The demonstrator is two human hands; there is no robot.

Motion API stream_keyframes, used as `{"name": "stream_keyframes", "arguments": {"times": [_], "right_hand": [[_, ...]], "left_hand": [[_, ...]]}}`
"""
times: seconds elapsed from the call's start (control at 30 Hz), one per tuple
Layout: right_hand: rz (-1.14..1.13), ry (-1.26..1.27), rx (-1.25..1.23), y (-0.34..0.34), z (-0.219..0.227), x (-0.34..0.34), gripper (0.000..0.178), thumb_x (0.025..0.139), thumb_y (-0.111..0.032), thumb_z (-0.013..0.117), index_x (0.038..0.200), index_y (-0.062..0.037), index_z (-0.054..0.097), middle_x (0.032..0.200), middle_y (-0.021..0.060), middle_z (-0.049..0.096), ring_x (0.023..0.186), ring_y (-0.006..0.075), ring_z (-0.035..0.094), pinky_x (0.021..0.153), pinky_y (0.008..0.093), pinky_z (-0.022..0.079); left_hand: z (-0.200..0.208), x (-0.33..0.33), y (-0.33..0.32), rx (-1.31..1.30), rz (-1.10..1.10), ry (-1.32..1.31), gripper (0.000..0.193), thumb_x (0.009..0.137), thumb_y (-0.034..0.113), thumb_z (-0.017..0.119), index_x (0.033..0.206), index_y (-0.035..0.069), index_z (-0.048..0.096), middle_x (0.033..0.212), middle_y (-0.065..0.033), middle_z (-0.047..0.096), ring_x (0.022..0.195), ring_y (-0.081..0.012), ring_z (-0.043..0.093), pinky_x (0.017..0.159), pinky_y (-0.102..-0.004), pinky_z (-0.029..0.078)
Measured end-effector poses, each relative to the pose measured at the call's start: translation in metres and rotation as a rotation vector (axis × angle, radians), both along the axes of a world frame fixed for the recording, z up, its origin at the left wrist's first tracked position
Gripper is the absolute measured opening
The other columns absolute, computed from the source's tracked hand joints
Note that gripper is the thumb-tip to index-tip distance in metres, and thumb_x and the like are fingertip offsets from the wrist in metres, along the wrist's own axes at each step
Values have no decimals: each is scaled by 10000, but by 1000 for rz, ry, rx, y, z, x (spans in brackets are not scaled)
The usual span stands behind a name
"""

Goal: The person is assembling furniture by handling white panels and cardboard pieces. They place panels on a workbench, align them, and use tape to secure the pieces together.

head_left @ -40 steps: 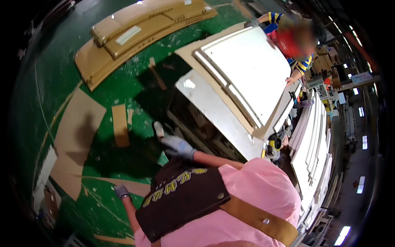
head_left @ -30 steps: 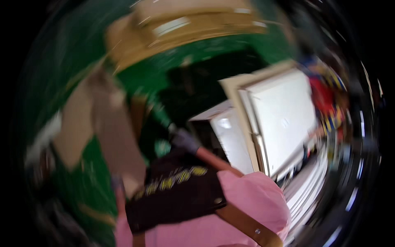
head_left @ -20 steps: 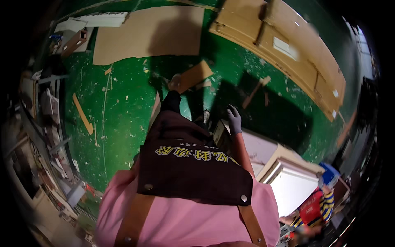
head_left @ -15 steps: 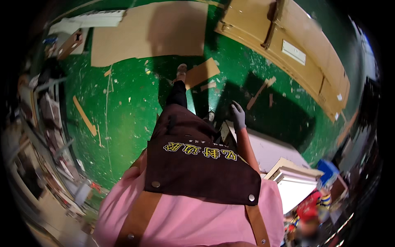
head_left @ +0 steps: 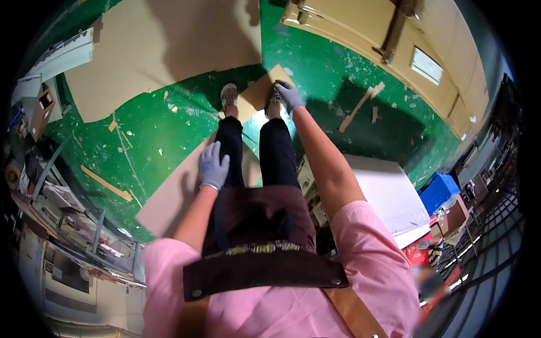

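Above the floor [head_left: 169,135], the left hand [head_left: 214,167] hangs open; whether the right hand [head_left: 290,97] grips is unclear; careful footing around the cardboard [head_left: 256,97] seems wise.

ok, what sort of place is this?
Probably a workshop or factory floor, perhaps for panels or furniture, though I can't be sure which: scuffed green floor, scattered scraps, and big cardboard packs.
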State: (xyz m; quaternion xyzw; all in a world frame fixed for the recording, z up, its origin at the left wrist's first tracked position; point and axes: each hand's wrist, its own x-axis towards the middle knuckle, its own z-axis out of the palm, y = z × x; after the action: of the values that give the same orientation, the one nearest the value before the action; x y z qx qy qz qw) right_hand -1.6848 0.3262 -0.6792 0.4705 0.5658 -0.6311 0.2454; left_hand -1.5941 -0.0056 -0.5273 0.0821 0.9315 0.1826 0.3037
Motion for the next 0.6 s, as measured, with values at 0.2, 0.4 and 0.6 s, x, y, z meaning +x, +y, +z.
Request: {"name": "stream_keyframes", "arguments": {"times": [0.2,0.4,0.6], "right_hand": [[22,-22,126,-17,-152,-93,348,918,-228,621,1225,-70,660,1015,52,691,867,153,631,759,297,499],[8,10,195,-18,-290,-113,447,900,-232,613,1268,22,605,1097,106,688,968,204,635,840,351,508],[346,-279,535,-21,-378,-95,630,760,-488,722,1219,-68,628,1200,163,667,1044,345,636,910,460,495]], "left_hand": [[-31,-14,40,22,44,-231,538,883,317,627,1353,70,537,1369,-122,531,1282,-309,462,1129,-497,302],[-29,-36,33,98,168,-287,483,865,218,647,1301,27,562,1317,-172,551,1246,-351,495,1113,-501,333],[-24,-50,35,95,209,-334,479,836,171,660,1272,2,556,1264,-196,562,1186,-387,513,1052,-494,383]]}}
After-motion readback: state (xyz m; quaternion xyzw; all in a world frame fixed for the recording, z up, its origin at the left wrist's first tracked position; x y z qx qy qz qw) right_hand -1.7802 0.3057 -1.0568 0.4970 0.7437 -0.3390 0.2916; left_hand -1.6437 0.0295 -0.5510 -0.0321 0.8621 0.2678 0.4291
